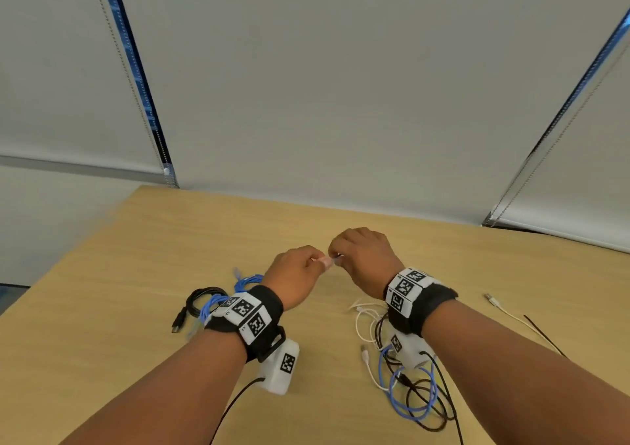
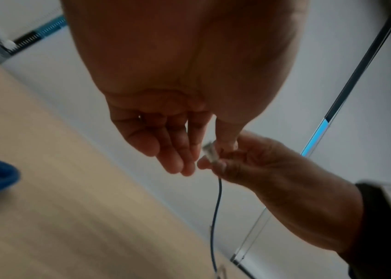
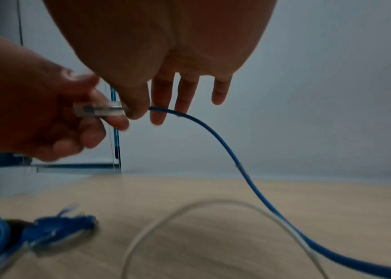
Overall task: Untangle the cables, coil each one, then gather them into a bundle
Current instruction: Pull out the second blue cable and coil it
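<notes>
A blue cable (image 3: pixel 237 166) ends in a clear plug (image 3: pixel 98 111), which is lifted above the wooden table (image 1: pixel 170 240). My left hand (image 1: pixel 315 263) pinches the plug (image 1: pixel 327 261). My right hand (image 1: pixel 341 257) pinches the cable just behind the plug, thumb against forefinger, with the other fingers (image 3: pixel 184 94) hanging straight. From there the blue cable drops to a tangle (image 1: pixel 409 386) of blue, black and white cables under my right forearm. The left wrist view shows both hands meeting at the plug (image 2: pixel 209 152).
A coiled blue cable (image 1: pixel 249 281) and a coiled black cable (image 1: pixel 204 299) lie on the table by my left wrist. A loose white cable (image 1: pixel 504 308) runs along the right side. Grey window blinds (image 1: pixel 341 104) stand behind the table's far edge.
</notes>
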A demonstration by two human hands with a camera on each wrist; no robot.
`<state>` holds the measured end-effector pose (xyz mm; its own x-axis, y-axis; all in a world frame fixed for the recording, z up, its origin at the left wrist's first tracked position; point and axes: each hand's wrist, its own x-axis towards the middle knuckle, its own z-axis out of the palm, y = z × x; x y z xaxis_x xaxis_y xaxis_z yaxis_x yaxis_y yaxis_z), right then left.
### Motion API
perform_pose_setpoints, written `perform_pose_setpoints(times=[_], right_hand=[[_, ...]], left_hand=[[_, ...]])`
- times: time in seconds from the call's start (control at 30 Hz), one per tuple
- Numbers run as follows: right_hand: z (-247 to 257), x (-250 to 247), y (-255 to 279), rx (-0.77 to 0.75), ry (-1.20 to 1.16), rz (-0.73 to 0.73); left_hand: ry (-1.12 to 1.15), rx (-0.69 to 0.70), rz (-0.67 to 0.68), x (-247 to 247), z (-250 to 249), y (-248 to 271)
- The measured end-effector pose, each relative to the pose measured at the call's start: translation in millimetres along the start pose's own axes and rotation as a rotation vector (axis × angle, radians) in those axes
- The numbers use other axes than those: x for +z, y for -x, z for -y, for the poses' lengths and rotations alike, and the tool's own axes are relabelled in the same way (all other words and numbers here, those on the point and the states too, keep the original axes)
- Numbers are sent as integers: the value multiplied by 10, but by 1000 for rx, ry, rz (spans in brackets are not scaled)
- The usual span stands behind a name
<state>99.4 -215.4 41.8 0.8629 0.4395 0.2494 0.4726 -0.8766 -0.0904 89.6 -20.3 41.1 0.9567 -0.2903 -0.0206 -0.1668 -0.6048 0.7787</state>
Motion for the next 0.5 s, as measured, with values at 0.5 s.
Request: perform_pose_setpoints(times=[0.5], right_hand=[[-775,-749,597,522,-804,-121]], left_hand=[[448,20,162,-192,-362,-139]])
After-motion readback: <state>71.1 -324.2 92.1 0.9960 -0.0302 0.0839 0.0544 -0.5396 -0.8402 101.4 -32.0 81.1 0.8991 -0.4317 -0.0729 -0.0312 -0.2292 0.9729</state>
